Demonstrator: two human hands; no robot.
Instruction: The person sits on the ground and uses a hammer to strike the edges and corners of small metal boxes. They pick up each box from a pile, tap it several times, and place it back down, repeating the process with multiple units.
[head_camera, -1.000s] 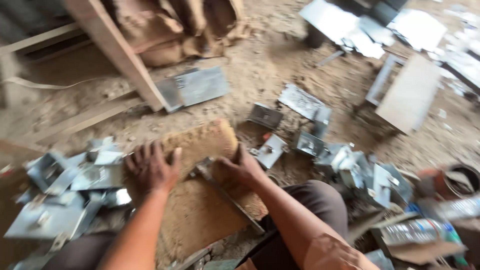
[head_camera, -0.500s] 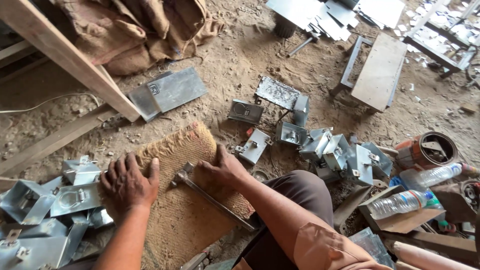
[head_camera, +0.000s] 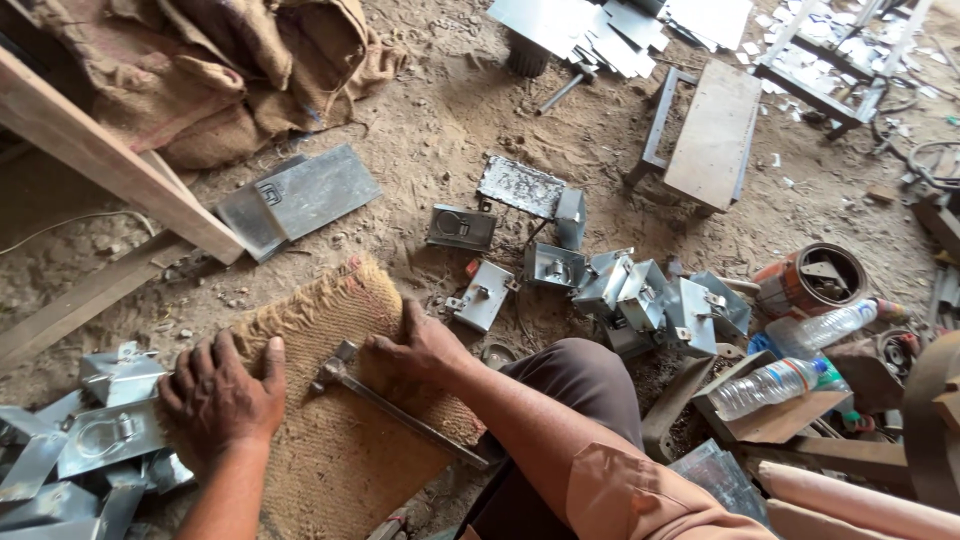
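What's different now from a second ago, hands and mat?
Both hands slid toward the near-left with the jute mat: left hand now at its left edge by the metal brackets, right hand flat beside the hammer. Nothing gripped or released; the hammer stays lying on the mat.

Single head-worn view, looking steeply down and slightly forward from close above left hand (head_camera: 222, 400) and right hand (head_camera: 420, 350) flat on coarse brown woven jute mat (head_camera: 330, 460), dirt floor (head_camera: 450, 130) receding toward top of frame.
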